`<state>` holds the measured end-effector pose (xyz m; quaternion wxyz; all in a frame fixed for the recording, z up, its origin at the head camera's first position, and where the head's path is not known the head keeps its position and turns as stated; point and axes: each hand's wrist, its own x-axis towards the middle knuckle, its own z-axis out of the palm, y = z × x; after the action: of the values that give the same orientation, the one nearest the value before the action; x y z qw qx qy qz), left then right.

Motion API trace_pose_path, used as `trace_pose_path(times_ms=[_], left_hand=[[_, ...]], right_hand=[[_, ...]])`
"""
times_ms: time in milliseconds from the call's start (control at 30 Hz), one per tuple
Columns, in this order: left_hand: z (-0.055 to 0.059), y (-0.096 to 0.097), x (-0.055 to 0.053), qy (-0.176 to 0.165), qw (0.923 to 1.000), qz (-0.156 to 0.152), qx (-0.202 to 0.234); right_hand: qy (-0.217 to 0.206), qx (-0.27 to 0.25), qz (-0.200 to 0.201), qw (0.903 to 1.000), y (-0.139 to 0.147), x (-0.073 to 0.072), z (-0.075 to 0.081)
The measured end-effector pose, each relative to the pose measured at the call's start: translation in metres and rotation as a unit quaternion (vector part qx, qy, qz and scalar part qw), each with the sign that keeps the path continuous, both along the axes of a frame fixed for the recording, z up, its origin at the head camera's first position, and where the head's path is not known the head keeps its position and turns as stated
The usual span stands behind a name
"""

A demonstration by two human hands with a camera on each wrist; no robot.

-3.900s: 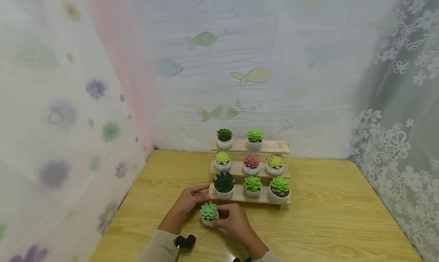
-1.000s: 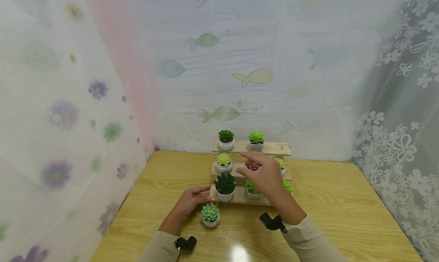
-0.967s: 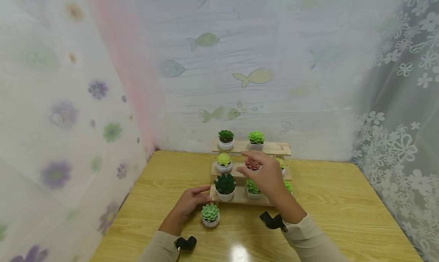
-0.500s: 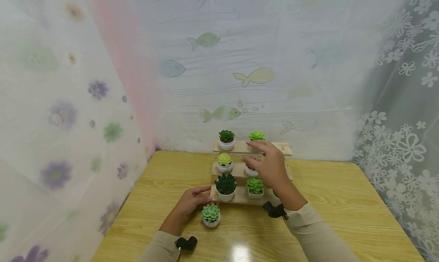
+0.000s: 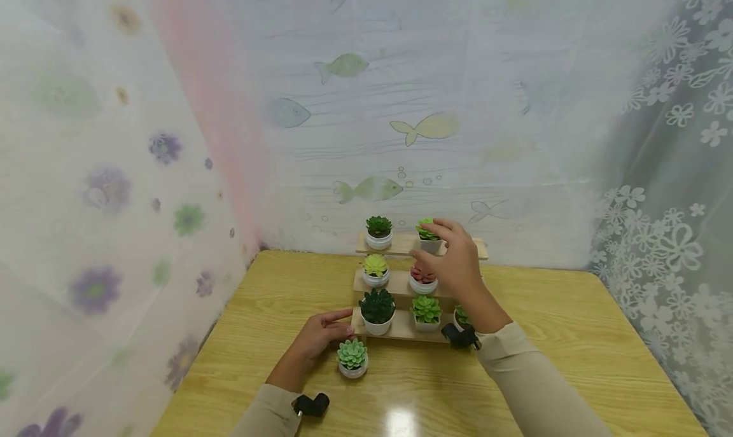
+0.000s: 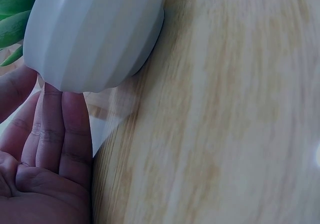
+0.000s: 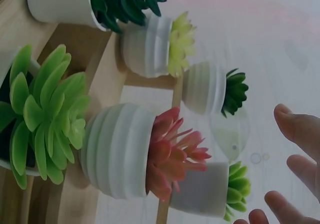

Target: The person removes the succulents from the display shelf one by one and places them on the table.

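A three-tier wooden stand (image 5: 401, 323) carries several small potted succulents. My right hand (image 5: 458, 262) hovers before its upper tiers, thumb and fingers spread apart. Nearest to it are the bright green succulent in a square white pot (image 5: 431, 245) on the top tier and the red succulent (image 5: 423, 284) on the middle tier. In the right wrist view the fingers (image 7: 302, 134) hold nothing. My left hand (image 5: 317, 338) touches the left end of the bottom tier with mostly straight fingers. A pale green succulent (image 5: 352, 357) stands on the table close beside it; its white pot (image 6: 95, 33) looms in the left wrist view.
Dark green succulents stand at the left of the top tier (image 5: 379, 232) and bottom tier (image 5: 377, 313), with a yellow one (image 5: 375, 270) between. Another green succulent (image 5: 426, 313) sits mid-bottom. My right arm partly hides the bottom-right pot (image 5: 461, 317). A printed curtain hangs behind the wooden table (image 5: 544, 360).
Earlier my right hand held the pale green succulent's pot on the table. It has let go and risen to the stand, moving up from the middle tier toward the top. My left hand stays put.
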<state>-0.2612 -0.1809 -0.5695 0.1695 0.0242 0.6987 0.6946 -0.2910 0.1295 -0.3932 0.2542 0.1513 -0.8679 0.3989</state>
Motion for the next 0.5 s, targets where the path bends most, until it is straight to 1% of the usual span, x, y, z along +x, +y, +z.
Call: trace_pose_path(times_ms=[100, 267, 500], left_hand=[[0.001, 0.0, 0.0, -0.001, 1.0, 0.0, 0.001], [0.002, 0.0, 0.002, -0.001, 1.0, 0.001, -0.004], [0.003, 0.0, 0.002, 0.001, 1.0, -0.003, -0.002]], right_hand=[[-0.015, -0.001, -0.007, 0.9999, 0.001, -0.004, 0.0], [-0.053, 0.007, -0.021, 0.9984, 0.001, -0.01, -0.001], [-0.069, 0.014, -0.036, 0.9969, 0.006, -0.023, -0.004]])
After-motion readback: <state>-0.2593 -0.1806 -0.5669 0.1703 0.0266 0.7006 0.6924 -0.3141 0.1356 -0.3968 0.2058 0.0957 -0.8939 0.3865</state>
